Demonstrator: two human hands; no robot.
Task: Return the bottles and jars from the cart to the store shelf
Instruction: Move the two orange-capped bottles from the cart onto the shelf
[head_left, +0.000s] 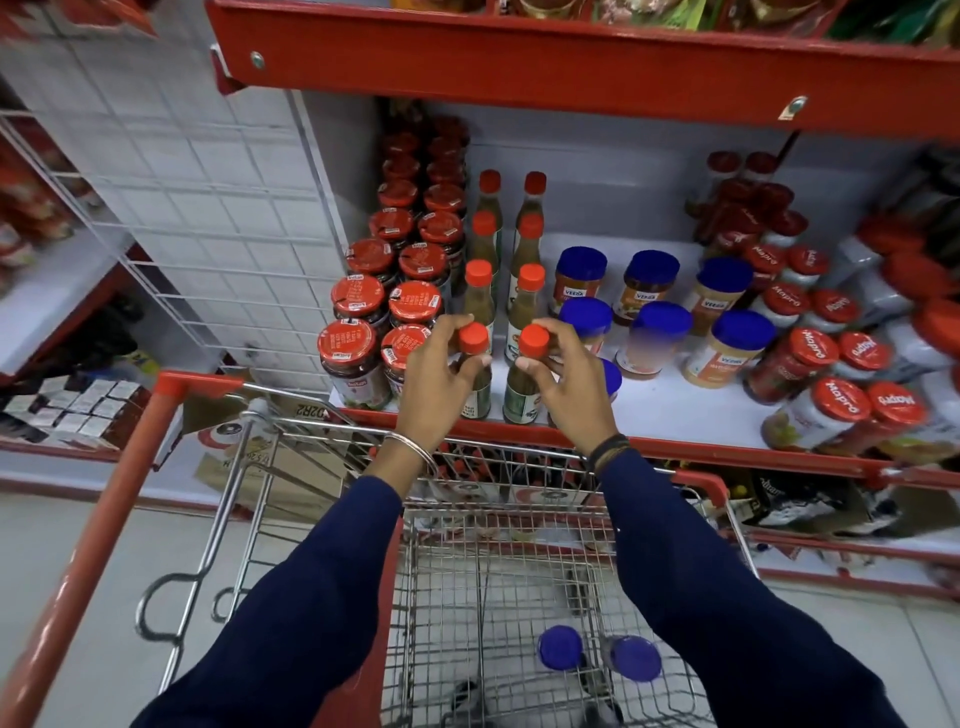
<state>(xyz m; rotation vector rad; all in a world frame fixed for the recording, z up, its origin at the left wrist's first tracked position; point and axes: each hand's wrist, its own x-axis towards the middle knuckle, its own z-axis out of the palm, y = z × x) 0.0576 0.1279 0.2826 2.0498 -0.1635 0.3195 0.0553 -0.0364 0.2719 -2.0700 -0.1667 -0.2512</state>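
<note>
On the left of the white shelf I see dark jars with flat red lids packed in two rows running back; I count about ten per row, though the far ones blur into shadow. Next come the green sauce bottles with orange-red caps, slim glass with paper labels, in two rows of four. The front pair are the ones I am handling: my left hand is closed around the neck of the left front bottle, fingers curled just under its cap, and my right hand grips the right front bottle the same way. Both bottles stand upright at the shelf's front edge, just beside each other, their bases on the shelf.

To the right stand blue-lidded jars with pale and orange contents; I count seven, one half hidden behind my right hand. Further right are red-lidded jars tilted by the lens, too many and too blurred at the edge for me to count.

Both my arms reach forward over the wire cart, in dark blue sleeves, a thin bangle on the left wrist and dark bands on the right. Down in the cart lie two more blue-lidded jars, side by side.
</note>
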